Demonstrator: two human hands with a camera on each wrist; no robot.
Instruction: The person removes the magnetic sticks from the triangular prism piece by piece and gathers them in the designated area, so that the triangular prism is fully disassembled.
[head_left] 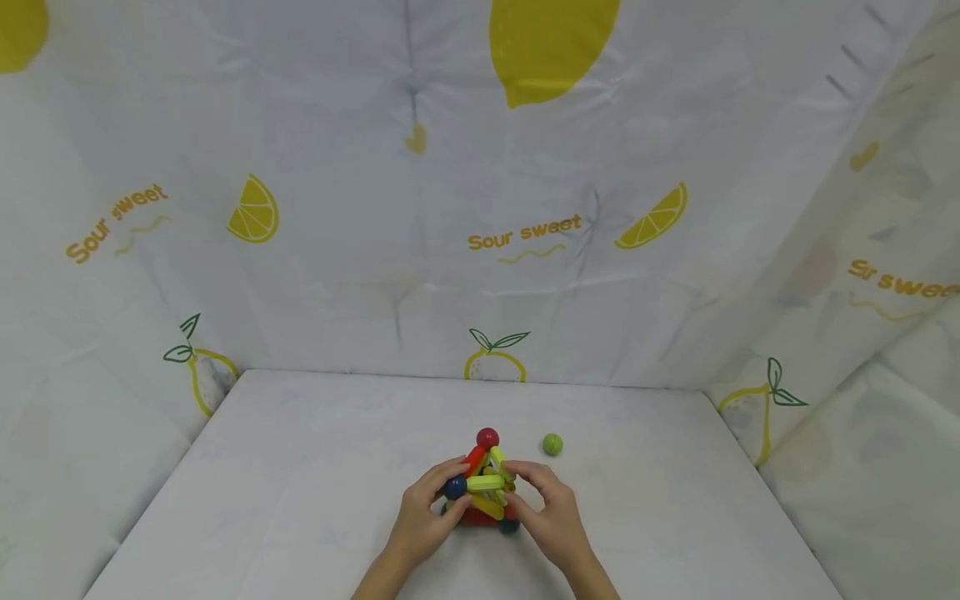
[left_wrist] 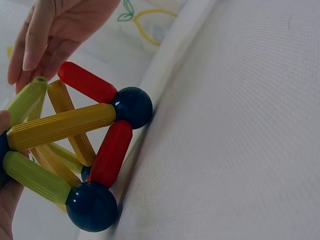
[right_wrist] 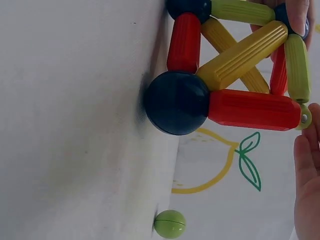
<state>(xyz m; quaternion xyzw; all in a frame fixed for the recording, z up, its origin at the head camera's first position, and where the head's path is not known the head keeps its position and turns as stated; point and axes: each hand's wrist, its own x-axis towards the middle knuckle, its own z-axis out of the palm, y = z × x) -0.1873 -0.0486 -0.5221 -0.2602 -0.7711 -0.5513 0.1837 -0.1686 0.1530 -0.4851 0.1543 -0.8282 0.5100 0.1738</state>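
Observation:
A frame of magnetic rods and balls stands on the table, with a red ball [head_left: 487, 438] on top and dark blue balls [left_wrist: 92, 206] at lower corners. My left hand [head_left: 423, 512] pinches a blue ball [head_left: 455, 487] at the frame's near upper corner. From that ball a light green rod [head_left: 486, 482] runs toward my right hand [head_left: 551, 512]. In the right wrist view, the fingers of my right hand [right_wrist: 310, 185] lie extended beside the bare meeting ends of a red rod [right_wrist: 254, 110] and green rods [right_wrist: 298, 67]; whether they touch is hard to tell.
A loose green ball [head_left: 552, 444] lies on the white table [head_left: 315, 467], behind and right of the frame. Behind the table hangs a white curtain [head_left: 337, 208] printed with lemons.

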